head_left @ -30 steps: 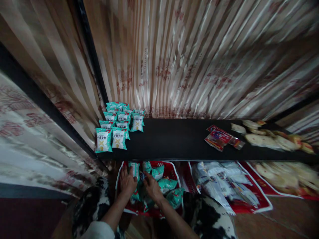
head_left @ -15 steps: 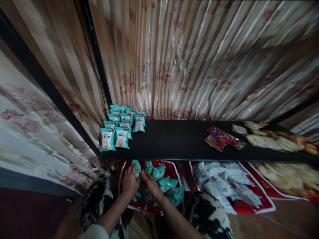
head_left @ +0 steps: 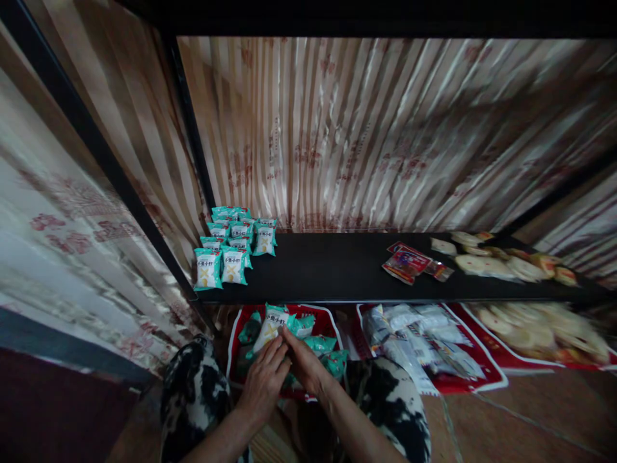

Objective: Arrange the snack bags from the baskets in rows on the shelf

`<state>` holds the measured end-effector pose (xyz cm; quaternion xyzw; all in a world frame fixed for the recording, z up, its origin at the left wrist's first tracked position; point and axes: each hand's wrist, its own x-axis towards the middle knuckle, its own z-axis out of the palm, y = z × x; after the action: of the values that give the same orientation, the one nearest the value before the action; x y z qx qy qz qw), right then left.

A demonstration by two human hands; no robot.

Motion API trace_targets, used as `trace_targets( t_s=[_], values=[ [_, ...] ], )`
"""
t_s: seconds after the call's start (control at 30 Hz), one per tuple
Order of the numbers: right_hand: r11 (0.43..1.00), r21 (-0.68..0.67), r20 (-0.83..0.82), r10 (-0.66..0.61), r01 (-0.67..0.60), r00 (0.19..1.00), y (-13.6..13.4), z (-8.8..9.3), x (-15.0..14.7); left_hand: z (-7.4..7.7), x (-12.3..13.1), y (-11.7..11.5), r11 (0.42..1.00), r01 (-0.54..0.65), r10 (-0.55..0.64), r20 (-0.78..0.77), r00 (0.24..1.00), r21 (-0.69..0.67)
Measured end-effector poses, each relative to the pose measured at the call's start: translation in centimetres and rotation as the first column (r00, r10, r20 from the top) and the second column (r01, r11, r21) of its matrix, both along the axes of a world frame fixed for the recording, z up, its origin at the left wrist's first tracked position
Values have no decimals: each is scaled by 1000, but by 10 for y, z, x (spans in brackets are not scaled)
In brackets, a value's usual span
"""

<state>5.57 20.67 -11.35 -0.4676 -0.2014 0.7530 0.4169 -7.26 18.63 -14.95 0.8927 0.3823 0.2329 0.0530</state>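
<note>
A teal and white snack bag (head_left: 274, 321) is upright above the left basket, its printed front facing me. My left hand (head_left: 267, 378) is closed at its lower edge, and my right hand (head_left: 304, 361) presses in from the right with fingertips against the bag. The fingers meet there and hide the bag's bottom. Below lies the red basket with a white rim (head_left: 338, 321), holding several more teal snack bags (head_left: 322, 345). On the black shelf (head_left: 318, 273) above, similar snack bags (head_left: 234, 267) stand in rows at the left end.
Red snack packets (head_left: 407, 265) lie mid-right on the shelf, with pale packaged food (head_left: 496, 265) farther right. A second red basket (head_left: 499, 379) holds silvery white packets (head_left: 429, 341); a third basket holds pale packages (head_left: 535, 331). A black shelf post (head_left: 190, 122) stands left before a patterned curtain (head_left: 308, 128).
My hands have come out of the basket's contents and drawn closer together, bringing up a snack bag that now shows its front. The view has shifted slightly, and the upper shelf edge has appeared.
</note>
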Motion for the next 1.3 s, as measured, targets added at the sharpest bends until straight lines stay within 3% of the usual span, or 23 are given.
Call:
trace_targets(
  t_s=[0.27,0.33,0.47,0.53,0.63,0.8,1.0,1.13,1.3],
  values=[
    [971,84,124,-234,224,964,3,6,8,30,4,-12,994,111,-111,95,989,6],
    [963,125,85,-248,237,965,7,10,13,34,3,-8,1000,27,-27,149,989,-1],
    [959,168,31,-239,230,971,18,20,21,27,4,12,952,-291,305,246,920,-92],
    [949,208,75,-257,237,963,25,24,24,20,5,24,931,-333,361,243,901,-150],
    [923,306,180,-295,231,939,39,25,27,11,9,42,931,-303,346,226,911,-205],
    [893,416,298,-314,173,901,82,16,35,12,22,75,912,-305,369,220,903,-275],
    [862,497,422,-342,101,840,150,7,38,20,36,133,905,-318,390,254,885,-282],
    [848,519,475,-387,104,790,189,3,31,13,37,168,910,-341,401,286,870,-237],
    [795,594,439,-449,123,778,227,-8,19,-1,33,196,902,-350,417,302,857,-252]
  ],
)
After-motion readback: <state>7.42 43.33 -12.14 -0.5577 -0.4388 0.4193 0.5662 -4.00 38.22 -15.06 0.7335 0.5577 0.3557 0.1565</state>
